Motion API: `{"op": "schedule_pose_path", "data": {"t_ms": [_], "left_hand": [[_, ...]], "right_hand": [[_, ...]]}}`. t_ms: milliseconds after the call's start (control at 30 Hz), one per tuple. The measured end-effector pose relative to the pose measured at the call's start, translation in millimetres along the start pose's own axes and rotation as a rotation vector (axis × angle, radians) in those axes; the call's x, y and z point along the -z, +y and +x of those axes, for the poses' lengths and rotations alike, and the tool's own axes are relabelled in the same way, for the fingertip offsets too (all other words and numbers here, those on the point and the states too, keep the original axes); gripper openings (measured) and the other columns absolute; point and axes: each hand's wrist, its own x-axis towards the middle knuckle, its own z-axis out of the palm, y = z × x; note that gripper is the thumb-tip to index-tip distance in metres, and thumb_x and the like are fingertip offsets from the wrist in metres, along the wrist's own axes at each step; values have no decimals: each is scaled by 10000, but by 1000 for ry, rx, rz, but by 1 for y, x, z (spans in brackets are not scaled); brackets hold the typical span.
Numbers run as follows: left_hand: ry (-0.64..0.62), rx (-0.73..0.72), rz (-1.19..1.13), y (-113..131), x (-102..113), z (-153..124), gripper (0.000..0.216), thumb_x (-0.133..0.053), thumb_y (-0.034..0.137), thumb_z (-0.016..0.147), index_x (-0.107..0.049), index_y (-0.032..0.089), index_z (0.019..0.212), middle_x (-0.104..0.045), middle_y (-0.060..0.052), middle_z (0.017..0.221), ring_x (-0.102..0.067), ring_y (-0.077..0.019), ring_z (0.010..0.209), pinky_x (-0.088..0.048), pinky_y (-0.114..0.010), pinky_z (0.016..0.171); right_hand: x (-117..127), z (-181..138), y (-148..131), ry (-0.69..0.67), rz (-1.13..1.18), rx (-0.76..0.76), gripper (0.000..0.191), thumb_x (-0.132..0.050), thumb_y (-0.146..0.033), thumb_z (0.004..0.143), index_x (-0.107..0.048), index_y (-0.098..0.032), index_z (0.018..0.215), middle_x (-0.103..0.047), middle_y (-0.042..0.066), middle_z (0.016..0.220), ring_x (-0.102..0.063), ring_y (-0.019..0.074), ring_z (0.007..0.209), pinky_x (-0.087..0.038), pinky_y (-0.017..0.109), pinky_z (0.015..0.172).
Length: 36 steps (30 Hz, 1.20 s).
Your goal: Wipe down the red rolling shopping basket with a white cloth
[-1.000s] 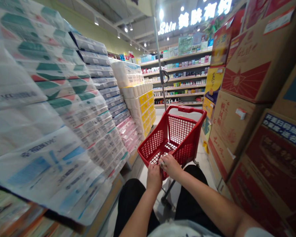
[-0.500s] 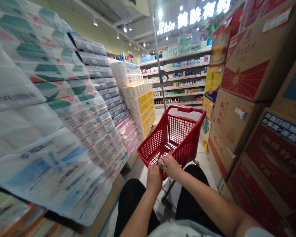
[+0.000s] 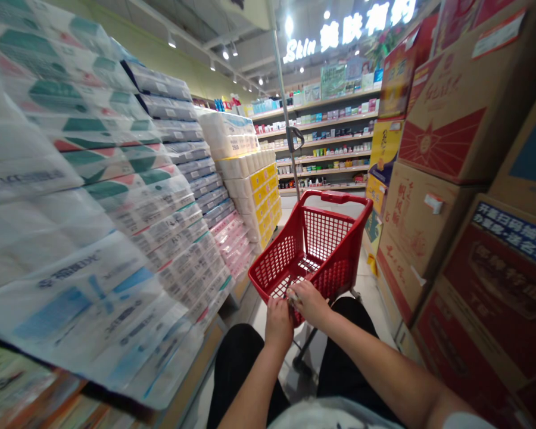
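A red plastic shopping cart (image 3: 286, 259) with lattice walls stands in front of me, its handle at the far side. My left hand (image 3: 279, 322) is closed at the near rim, fingers curled. Right beside it, my right hand (image 3: 310, 302) is also closed, its fingertips bent toward the left hand. Something small and shiny shows between the hands, too small to name. Whether the fingers grip the rim or only rest against it is hidden. My knees in black trousers flank the near end of the cart.
Packs of tissue and toilet rolls (image 3: 129, 202) are piled high on the left. Stacked cardboard cartons (image 3: 438, 119) line the right. A metal pole (image 3: 286, 107) rises behind the cart. Shelves of small boxes and bottles (image 3: 326, 134) stand at the back.
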Motion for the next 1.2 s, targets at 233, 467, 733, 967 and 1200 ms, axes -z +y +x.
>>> {"op": "schedule_pose_path", "data": {"t_ms": [233,467,733,967,1200], "left_hand": [[43,-19,24,0,-1,-3,246,-432,51,813,-568,124,1005,-621,-81,924,-580,-228,952,-476,-510,963],[40,-22,28,-3,-4,-6,264,-427,65,824,-564,124,1042,-628,-89,943,-578,-237,978,-475,-517,969],[6,-16,12,-5,-6,-10,266,-449,89,835,-564,123,1073,-632,-85,951,-571,-241,1019,-449,-513,1002],[20,-28,30,-4,-6,-11,275,-448,101,838,-555,112,1091,-630,-95,968,-568,-252,1025,-448,-516,1000],[11,-10,-8,-1,-1,-13,319,-444,73,817,-558,128,1110,-626,-95,980,-572,-250,1036,-441,-520,1004]], "right_hand": [[-3,-2,2,26,19,44,158,-517,-165,897,-612,-194,1021,-622,61,979,-522,208,969,-428,372,918],[-3,-5,0,66,49,59,181,-530,-156,889,-609,-202,1045,-623,69,990,-522,219,977,-452,379,909],[1,-6,-5,74,45,59,177,-532,-152,889,-612,-187,1044,-621,75,980,-523,215,965,-466,371,894],[0,-7,-4,93,46,85,191,-491,-180,910,-610,-202,1057,-623,81,974,-535,223,953,-475,396,881],[0,-11,-1,92,94,114,205,-502,-201,907,-602,-202,1086,-623,81,1003,-527,223,980,-469,397,895]]}}
